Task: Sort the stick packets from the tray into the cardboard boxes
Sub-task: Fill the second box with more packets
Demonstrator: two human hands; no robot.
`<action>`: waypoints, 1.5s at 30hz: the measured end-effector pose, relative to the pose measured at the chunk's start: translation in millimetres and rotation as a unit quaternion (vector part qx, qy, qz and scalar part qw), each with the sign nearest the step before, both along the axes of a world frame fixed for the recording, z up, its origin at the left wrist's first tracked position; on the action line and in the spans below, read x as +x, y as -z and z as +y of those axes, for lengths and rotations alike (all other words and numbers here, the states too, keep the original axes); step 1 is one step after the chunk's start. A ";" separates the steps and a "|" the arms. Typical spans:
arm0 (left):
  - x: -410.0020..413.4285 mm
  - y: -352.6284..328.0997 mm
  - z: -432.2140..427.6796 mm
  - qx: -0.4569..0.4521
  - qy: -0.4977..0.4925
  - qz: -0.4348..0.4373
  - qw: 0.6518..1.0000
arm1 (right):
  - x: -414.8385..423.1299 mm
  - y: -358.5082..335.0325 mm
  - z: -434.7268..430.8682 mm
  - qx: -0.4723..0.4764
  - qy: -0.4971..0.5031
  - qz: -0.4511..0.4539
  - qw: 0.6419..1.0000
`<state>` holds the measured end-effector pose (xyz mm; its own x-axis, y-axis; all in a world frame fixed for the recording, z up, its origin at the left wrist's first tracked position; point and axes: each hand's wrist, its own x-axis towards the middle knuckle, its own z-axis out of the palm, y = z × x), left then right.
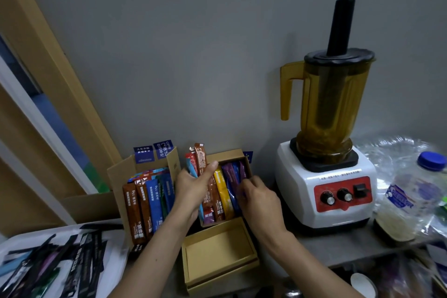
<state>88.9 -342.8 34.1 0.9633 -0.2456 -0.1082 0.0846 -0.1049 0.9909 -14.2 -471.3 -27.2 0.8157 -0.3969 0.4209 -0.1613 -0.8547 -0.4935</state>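
My left hand (193, 189) grips a small bundle of stick packets (199, 161), brown, red and light blue, held upright over the right cardboard box (238, 154). My right hand (256, 195) pinches a purple packet (231, 176) lying in that box beside yellow, blue and brown ones. The left cardboard box (115, 176) holds several brown, blue and green packets standing in a row. A white tray (113, 249) at the lower left carries several dark packets (79, 264), blurred.
The box's open lid (217, 254) lies in front of it. A blender (326, 143) with an amber jug stands to the right. Further right are a clear plastic bag, a blue-capped bottle (420, 189) and a white cup (362, 284). A grey wall is behind.
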 end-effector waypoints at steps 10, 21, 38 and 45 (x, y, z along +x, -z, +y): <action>-8.0 1.2 8.5 -0.019 0.017 0.018 1.000 | 18.2 3.5 -4.8 0.157 -0.040 0.047 0.986; -10.7 -4.3 15.3 -0.049 0.036 0.025 0.998 | 6.2 -21.1 16.2 0.360 -0.114 -0.036 0.925; -7.4 -14.7 11.5 -0.069 0.007 -0.030 0.997 | -1.2 -14.0 2.2 0.466 -0.224 -0.014 0.856; -9.5 -11.3 10.9 -0.066 -0.020 -0.031 0.997 | 4.6 -5.4 -8.6 0.348 -0.126 0.009 0.929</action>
<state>79.4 -331.9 45.5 0.9767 -0.2140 -0.0167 0.0233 0.0281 0.9993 -9.6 -479.9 -21.8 0.9240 -0.3633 0.1194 -0.0128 -0.3414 -0.9398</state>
